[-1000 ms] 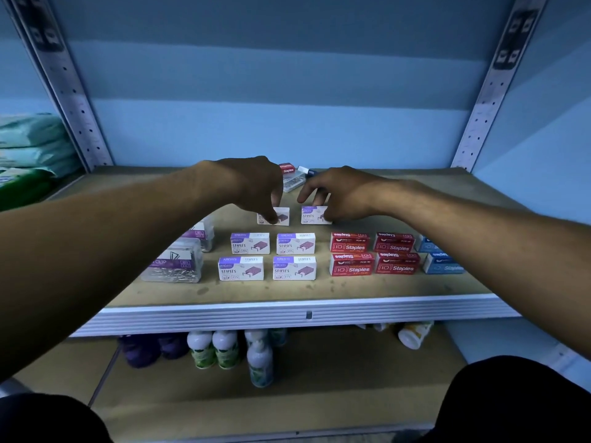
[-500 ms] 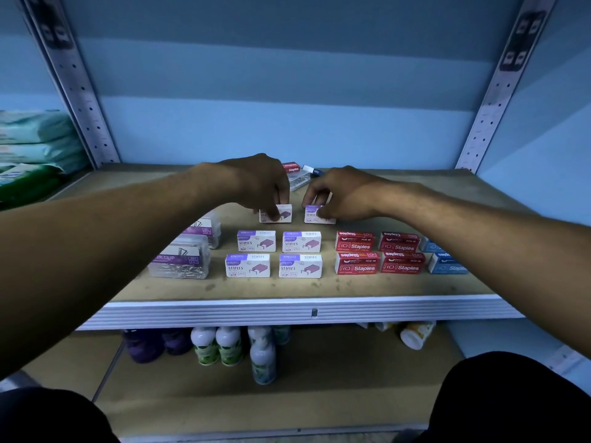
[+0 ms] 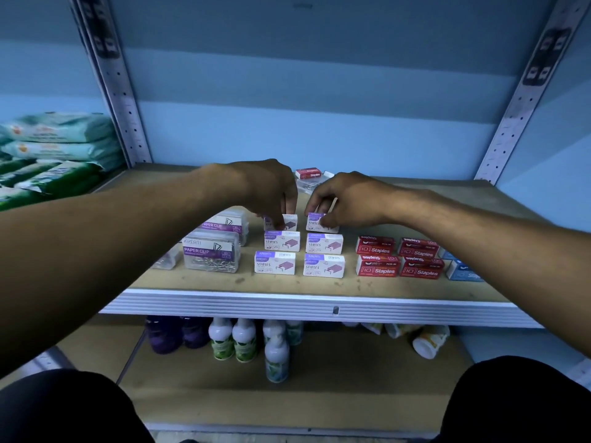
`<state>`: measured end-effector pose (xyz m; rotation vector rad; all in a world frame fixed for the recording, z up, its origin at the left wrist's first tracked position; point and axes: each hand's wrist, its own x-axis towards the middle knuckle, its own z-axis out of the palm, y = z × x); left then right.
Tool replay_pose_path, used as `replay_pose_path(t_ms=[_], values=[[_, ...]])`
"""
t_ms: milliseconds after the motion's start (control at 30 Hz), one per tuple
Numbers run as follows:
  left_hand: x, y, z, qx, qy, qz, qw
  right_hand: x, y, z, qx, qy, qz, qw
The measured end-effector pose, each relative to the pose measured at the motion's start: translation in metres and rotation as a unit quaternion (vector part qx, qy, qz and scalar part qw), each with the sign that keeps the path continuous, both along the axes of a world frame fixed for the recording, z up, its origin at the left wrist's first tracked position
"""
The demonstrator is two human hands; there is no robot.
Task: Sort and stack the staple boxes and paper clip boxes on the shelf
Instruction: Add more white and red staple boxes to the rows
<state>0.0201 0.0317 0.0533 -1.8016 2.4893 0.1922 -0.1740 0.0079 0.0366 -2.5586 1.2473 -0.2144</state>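
Pinching one white staple box (image 3: pixel 289 222) with my left hand (image 3: pixel 271 190) and another (image 3: pixel 315 221) with my right hand (image 3: pixel 347 199), I am holding both on the shelf (image 3: pixel 319 310), at 12 o'clock of the white rows (image 3: pixel 300 254).

Blue back wall (image 3: pixel 319 129) behind shelving, banded lighter and darker. Perforated grey metal uprights left (image 3: pixel 123 100) and right (image 3: pixel 518 113). Brown board shelf (image 3: pixel 415 289) with ribbed white front edge (image 3: pixel 287 306). Lower brown shelf (image 3: pixel 335 378) carrying white and purple bottles (image 3: pixel 233 338). Stacked green and teal packets (image 3: pixel 54 148) in neighbouring bay at left. Dim, bluish light.
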Motion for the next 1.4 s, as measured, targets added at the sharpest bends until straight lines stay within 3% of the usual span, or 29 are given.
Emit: replay_pose_path(t_ms=[300, 667, 867, 1133, 1400], values=[[0.009, 0.002, -0.012, -0.025, 0.015, -0.001, 1.000, 0.008, 0.003, -0.006, 0.000, 0.025, 0.008, 1.000], [0.014, 0.008, 0.000, -0.056, 0.067, 0.009, 0.996, 0.000, 0.001, 0.008, 0.019, -0.011, -0.025, 0.999], [0.034, 0.001, -0.003, -0.090, 0.087, 0.047, 0.991, -0.004, -0.025, 0.002, -0.031, 0.051, -0.044, 0.997], [0.070, -0.030, -0.014, -0.128, 0.036, 0.069, 0.989, 0.011, -0.062, -0.006, -0.066, 0.101, -0.033, 0.992], [0.091, -0.064, -0.023, -0.090, 0.005, 0.094, 0.992, 0.033, -0.104, -0.012, -0.070, 0.113, -0.031, 0.991]])
